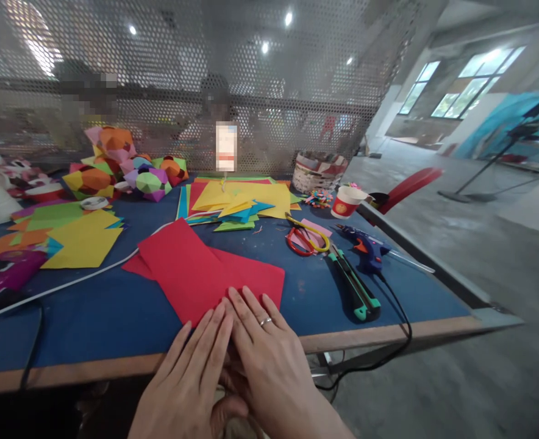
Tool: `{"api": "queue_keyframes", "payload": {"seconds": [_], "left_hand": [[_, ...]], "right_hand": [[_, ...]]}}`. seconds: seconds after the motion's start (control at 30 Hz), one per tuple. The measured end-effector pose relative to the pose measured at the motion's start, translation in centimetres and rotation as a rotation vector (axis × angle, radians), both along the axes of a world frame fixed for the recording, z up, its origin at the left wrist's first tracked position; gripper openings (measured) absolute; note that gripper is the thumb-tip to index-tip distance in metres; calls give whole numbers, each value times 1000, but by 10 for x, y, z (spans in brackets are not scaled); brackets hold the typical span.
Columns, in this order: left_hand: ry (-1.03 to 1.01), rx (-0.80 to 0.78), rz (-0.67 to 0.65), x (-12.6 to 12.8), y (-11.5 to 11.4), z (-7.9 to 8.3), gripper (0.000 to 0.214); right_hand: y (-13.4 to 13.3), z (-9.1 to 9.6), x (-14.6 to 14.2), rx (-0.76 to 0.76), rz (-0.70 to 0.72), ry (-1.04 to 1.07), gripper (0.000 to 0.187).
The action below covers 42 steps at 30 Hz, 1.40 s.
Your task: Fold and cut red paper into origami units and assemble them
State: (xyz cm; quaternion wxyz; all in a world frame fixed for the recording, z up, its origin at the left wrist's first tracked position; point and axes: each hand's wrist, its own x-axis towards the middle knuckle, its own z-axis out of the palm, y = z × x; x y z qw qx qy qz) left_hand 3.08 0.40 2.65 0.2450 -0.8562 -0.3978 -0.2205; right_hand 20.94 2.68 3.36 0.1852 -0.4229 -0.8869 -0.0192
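Red sheets of paper (191,262) lie overlapping at an angle near the table's front edge. My left hand (189,366) rests with fingers stretched out, its tips on the lower edge of the red paper. Beside it, my right hand (264,341), with a ring on one finger, lies flat on the lower right part of the paper. The two hands touch at the index fingers. Both thumbs are tucked low between the hands and partly hidden. Neither hand grips anything that I can see.
To the right lie scissors (317,241), a green-and-black utility knife (354,286) and a corded glue gun (367,247). Behind are stacked coloured papers (269,198), a paper cup (347,201) and a basket (319,174). Yellow sheets (84,238), folded paper balls (153,183) and a white cable (96,272) occupy the left.
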Motion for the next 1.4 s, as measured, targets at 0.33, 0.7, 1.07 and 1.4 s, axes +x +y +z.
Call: {"api": "queue_keyframes", "payload": {"seconds": [0.33, 0.7, 1.07, 1.4], "left_hand": [[52, 0, 96, -30, -7, -11, 79], [33, -24, 93, -34, -9, -16, 78], [-8, -35, 86, -45, -14, -10, 64], [-250, 32, 25, -33, -5, -2, 34]], "right_hand": [[0, -1, 16, 57, 16, -20, 73], [-17, -5, 60, 274, -122, -38, 50], [-10, -11, 60, 344, -65, 79, 41], [-21, -15, 61, 465, 115, 246, 32]]}}
